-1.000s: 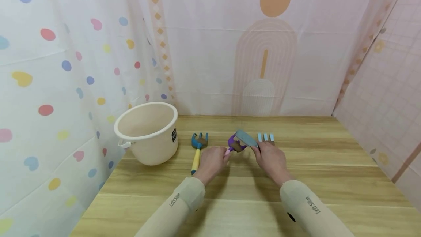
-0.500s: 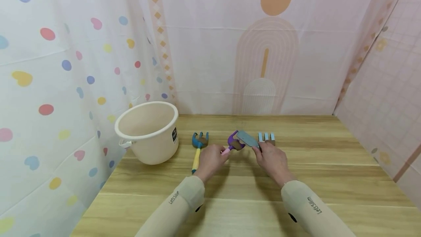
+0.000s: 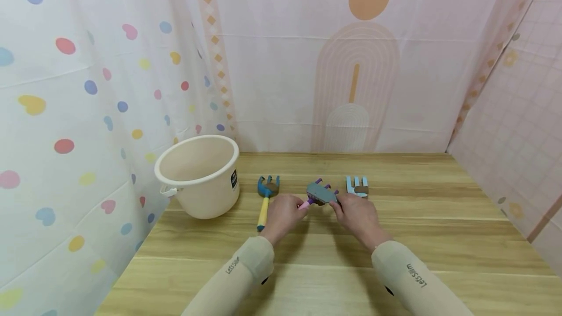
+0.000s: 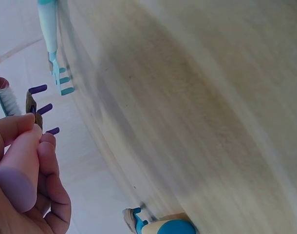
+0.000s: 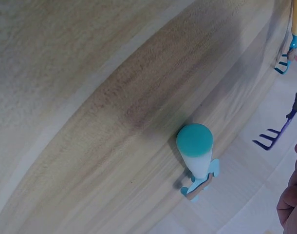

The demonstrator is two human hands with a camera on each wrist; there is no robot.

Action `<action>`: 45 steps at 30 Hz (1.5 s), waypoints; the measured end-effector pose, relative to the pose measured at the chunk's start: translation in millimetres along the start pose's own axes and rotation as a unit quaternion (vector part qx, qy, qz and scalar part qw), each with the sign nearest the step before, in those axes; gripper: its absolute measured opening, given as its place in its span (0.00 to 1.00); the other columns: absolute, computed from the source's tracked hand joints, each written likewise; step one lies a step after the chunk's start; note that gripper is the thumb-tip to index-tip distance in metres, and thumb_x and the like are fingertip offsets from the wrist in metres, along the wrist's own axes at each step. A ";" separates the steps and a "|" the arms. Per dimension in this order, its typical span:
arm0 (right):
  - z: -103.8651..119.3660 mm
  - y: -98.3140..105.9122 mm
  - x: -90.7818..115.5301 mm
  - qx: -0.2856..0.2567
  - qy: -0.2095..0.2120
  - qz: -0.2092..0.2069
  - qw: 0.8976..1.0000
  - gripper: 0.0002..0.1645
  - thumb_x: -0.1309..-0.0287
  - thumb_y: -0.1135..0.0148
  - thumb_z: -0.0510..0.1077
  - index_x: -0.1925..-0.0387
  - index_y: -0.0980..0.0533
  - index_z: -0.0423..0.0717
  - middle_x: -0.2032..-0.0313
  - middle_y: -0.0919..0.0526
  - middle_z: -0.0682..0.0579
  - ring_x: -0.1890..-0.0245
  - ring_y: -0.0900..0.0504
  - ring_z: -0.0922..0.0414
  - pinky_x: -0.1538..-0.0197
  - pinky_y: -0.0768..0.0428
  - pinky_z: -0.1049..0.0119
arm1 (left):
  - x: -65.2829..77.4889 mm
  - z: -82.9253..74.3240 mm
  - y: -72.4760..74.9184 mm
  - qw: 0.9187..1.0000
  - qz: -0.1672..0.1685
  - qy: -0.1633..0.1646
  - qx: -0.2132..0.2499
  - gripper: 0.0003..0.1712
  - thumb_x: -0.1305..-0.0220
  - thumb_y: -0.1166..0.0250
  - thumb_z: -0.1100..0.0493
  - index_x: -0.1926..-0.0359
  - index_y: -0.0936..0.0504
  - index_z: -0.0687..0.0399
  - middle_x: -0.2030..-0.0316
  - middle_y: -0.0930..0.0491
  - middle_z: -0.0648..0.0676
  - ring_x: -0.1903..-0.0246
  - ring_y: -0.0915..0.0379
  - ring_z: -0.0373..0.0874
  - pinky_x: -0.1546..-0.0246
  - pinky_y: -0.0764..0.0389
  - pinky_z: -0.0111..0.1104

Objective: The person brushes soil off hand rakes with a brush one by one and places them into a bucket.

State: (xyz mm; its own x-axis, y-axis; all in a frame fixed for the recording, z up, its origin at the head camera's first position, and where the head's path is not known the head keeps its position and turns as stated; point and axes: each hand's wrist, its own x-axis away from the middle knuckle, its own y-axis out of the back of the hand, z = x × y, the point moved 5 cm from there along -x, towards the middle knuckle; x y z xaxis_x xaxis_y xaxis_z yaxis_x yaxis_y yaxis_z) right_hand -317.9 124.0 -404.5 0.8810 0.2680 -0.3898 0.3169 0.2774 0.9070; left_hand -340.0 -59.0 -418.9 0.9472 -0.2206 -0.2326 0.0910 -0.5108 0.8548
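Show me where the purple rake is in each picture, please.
Head: purple rake, just below and right of centre, held by the left hand, partly covered by the brush.
Left wrist: left side, pink handle nearest the camera.
Right wrist: at the right edge, about mid-height, tines pointing left.
Shared landmark: pale blue rake, in all three.

The bucket (image 3: 197,191) stands by the worktop's (image 3: 430,223) left edge, near the far left corner. Right of it lies the first rake (image 3: 265,204). Farther right, the second rake (image 4: 23,158) is in the left hand (image 3: 283,213), its head under the brush (image 3: 321,193) in the right hand (image 3: 359,214); behind that hand lies the third rake (image 3: 350,187).
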 end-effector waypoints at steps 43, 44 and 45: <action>-1.3 -6.4 2.6 -0.024 -0.019 0.011 0.999 0.20 0.31 0.41 0.52 0.52 0.18 0.41 0.61 0.14 0.46 0.70 0.16 0.51 0.74 0.22 0.55 | 6.4 -10.5 0.8 0.999 0.010 -0.027 -0.030 0.15 0.33 0.36 0.50 0.77 0.16 0.47 0.88 0.31 0.42 0.86 0.37 0.37 0.84 0.37 0.31; -1.9 -6.8 2.6 -0.025 -0.023 0.012 0.999 0.20 0.31 0.41 0.52 0.52 0.18 0.41 0.60 0.14 0.45 0.70 0.16 0.51 0.74 0.22 0.54 | 6.2 -10.9 0.7 0.999 0.010 -0.028 -0.030 0.15 0.33 0.36 0.50 0.77 0.17 0.47 0.88 0.31 0.42 0.86 0.37 0.37 0.85 0.37 0.31; -2.5 -7.2 2.5 -0.026 -0.027 0.013 0.999 0.19 0.31 0.41 0.52 0.52 0.18 0.41 0.60 0.14 0.45 0.70 0.16 0.51 0.74 0.22 0.55 | 6.0 -11.2 0.6 0.999 0.010 -0.029 -0.032 0.15 0.34 0.35 0.50 0.77 0.17 0.47 0.88 0.31 0.42 0.86 0.37 0.37 0.85 0.37 0.31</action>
State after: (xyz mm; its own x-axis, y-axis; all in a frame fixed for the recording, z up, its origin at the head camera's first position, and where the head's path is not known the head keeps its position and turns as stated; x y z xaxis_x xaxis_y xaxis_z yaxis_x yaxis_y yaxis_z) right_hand -318.9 124.9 -412.4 0.9069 0.2261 -0.3556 0.2760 0.3189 0.9067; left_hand -330.8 -51.4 -414.6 0.9298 -0.2784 -0.2409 0.0943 -0.4524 0.8868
